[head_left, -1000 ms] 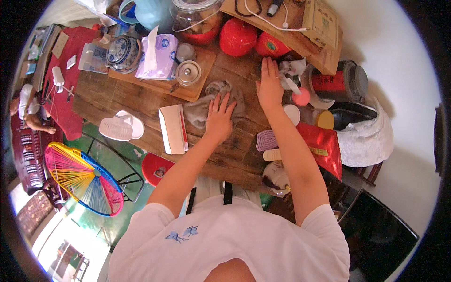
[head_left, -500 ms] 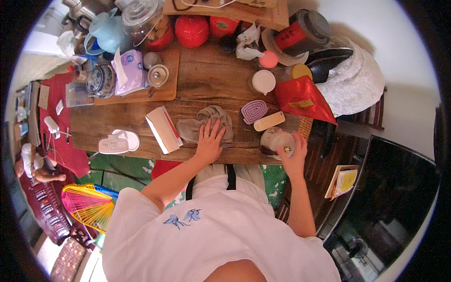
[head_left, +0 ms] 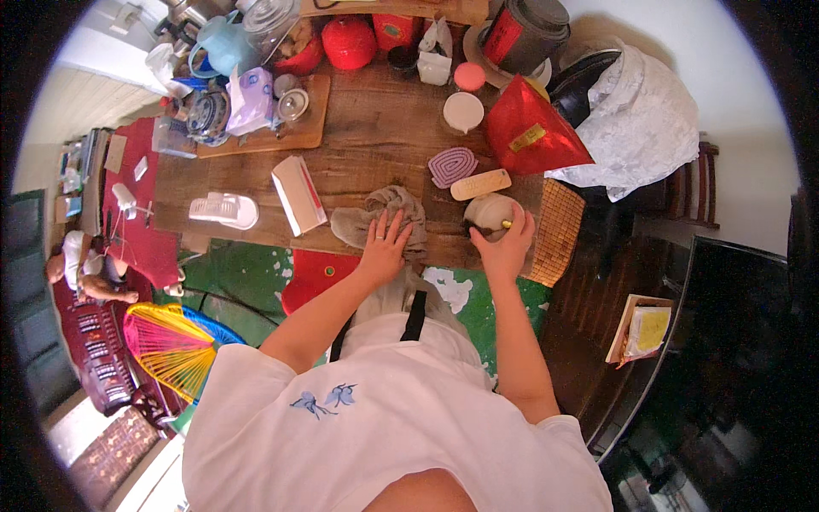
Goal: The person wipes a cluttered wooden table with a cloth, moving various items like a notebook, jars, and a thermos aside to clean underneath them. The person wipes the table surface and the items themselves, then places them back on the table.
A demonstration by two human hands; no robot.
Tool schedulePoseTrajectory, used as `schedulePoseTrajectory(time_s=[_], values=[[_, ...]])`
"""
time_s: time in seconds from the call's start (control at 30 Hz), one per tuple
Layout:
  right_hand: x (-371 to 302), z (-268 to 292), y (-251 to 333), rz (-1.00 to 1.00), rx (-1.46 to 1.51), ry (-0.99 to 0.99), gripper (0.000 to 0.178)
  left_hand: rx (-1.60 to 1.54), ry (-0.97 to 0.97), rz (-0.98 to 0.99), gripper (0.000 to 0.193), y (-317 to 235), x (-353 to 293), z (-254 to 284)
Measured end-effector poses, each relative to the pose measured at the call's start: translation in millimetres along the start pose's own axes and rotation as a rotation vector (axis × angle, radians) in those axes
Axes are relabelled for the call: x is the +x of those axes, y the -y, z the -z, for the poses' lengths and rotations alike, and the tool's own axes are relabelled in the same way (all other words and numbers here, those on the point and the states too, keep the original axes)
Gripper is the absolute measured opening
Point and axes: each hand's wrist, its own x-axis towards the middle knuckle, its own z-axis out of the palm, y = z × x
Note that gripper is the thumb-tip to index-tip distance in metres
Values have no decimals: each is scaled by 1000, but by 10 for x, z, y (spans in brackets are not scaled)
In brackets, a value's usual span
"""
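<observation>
My left hand [head_left: 386, 247] lies on a crumpled grey-brown cloth [head_left: 363, 224] near the table's front edge, its fingers stretched out and spread. To the right, my right hand [head_left: 508, 243] curls around the near side of a round whitish jar [head_left: 486, 210] with a dark patch low on its side. The gold-coloured knob [head_left: 507, 224] shows beside my fingers. Just beyond the jar are a beige remote control [head_left: 480, 184] and a rolled purple cloth [head_left: 452, 166]. A cream box with a red edge [head_left: 295, 194] stands left of the grey cloth.
White slippers [head_left: 223, 210] rest at the table's left. A wooden board [head_left: 314, 119] holds a teapot, a tissue pack and a lidded pot. Farther right are a white cup [head_left: 463, 112] and a shiny red bag [head_left: 533, 136]. A dark screen [head_left: 708, 367] stands at right.
The whole view has shifted, so the table sits higher in the picture. My right thumb has moved from near the knob to the jar's near left side. My left hand stays on the cloth.
</observation>
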Motion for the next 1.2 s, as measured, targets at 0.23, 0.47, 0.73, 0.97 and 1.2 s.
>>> schedulePoseTrajectory(time_s=[0.23, 0.47, 0.73, 0.97, 1.2], values=[[-18, 6, -13, -53, 9, 9, 92, 39, 63, 59, 82, -174, -34, -113], [-24, -52, -111, 27, 2, -46, 92, -20, 92, 91, 79, -232, -32, -47], [1, 38, -124, 72, 24, 59, 100, -40, -13, 40, 78, 91, -144, -7], [-245, -45, -72, 299, 47, 169, 100, -100, -105, 91, 77, -45, -427, -99], [-369, -362, 428, 427, 59, 323, 101, -146, -92, -35, 73, 240, -368, 113]])
